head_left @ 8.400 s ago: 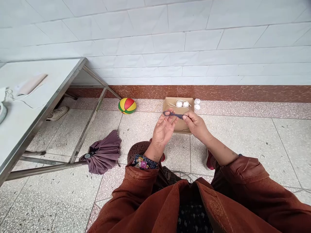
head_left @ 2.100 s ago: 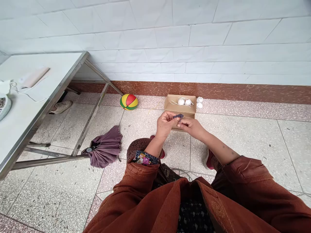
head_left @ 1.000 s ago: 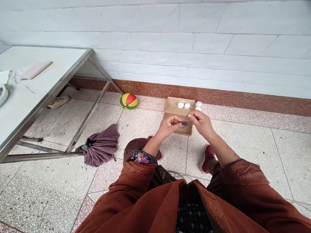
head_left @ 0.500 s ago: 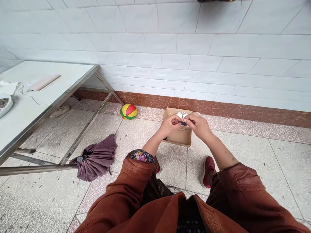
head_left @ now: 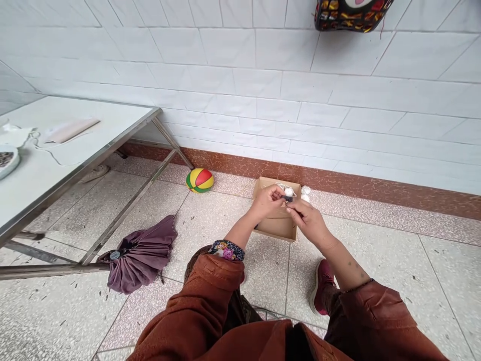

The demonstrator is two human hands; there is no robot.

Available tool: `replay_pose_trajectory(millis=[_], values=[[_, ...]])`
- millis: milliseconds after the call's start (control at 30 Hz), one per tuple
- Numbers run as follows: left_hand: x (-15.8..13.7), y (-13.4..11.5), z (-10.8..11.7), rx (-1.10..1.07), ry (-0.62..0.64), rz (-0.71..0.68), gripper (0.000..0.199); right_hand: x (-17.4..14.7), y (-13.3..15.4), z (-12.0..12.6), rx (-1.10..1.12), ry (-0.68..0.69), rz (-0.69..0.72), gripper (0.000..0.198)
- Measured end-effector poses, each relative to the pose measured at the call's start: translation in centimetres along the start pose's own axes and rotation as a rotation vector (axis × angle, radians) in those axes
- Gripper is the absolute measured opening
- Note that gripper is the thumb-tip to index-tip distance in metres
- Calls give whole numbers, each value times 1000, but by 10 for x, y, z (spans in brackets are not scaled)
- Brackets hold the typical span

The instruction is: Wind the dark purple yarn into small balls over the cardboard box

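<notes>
My left hand point(head_left: 269, 199) is closed in a pinch on a small dark piece point(head_left: 287, 198), too small for me to name its kind. On the other side of it, my right hand point(head_left: 306, 216) has its thumb and fingertips together at the lower edge of the dark piece, where a thin dark strand seems to hang. Both hands are above an open cardboard box point(head_left: 276, 231) on the floor. Inside the box, partly behind my hands, lie white balls of string point(head_left: 288, 191). More white balls point(head_left: 305, 191) rest just right of the box.
A red, yellow and green ball point(head_left: 199, 180) lies near the wall. At left stands a white metal-framed table point(head_left: 124, 111), with a folded purple umbrella point(head_left: 143, 253) by its lower bar. A dark patterned bag point(head_left: 351, 20) hangs on the tiled wall.
The view has tilted up a little, bringing more of the hanging bag into sight. My right hand has shifted slightly down and away from my left, and more of the dark piece shows.
</notes>
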State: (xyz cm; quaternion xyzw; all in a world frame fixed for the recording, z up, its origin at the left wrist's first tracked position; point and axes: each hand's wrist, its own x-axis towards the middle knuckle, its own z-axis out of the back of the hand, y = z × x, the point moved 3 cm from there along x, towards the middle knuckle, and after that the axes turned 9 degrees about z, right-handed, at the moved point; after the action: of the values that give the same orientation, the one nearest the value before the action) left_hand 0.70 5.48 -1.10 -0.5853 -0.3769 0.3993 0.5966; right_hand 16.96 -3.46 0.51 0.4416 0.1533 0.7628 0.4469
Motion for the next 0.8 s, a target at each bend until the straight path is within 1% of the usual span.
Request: replay_pose_trajectory(millis=[67,133,200,267,333,400,467,567,633,700,800], values=[[-4,0,-3,81,62,12,23,5,-1,9,2,-54,-8,24],[-9,-1,-7,80,157,31,24,10,-8,17,15,-108,-66,25],[-13,-3,-11,7,249,56,30,12,-18,20,42,-148,-169,27],[-16,-5,-12,-103,300,78,37,11,-27,18,87,-166,-264,28],[-16,-8,-11,-201,282,80,42,9,-32,10,135,-153,-301,30],[-15,-9,-9,-253,215,67,42,5,-32,-1,158,-110,-290,30],[-13,-8,-7,-249,131,52,38,0,-27,-11,148,-47,-254,29],[-10,-4,-5,-130,15,26,27,-5,-14,-20,101,38,-154,26],[-11,-3,-4,3,-38,-8,17,-6,-7,-17,53,48,-86,25],[-12,-3,-4,111,-34,-38,12,-5,-3,-8,1,13,-49,25],[-16,-5,-8,131,83,-27,14,1,-5,10,-44,-78,-63,27]])
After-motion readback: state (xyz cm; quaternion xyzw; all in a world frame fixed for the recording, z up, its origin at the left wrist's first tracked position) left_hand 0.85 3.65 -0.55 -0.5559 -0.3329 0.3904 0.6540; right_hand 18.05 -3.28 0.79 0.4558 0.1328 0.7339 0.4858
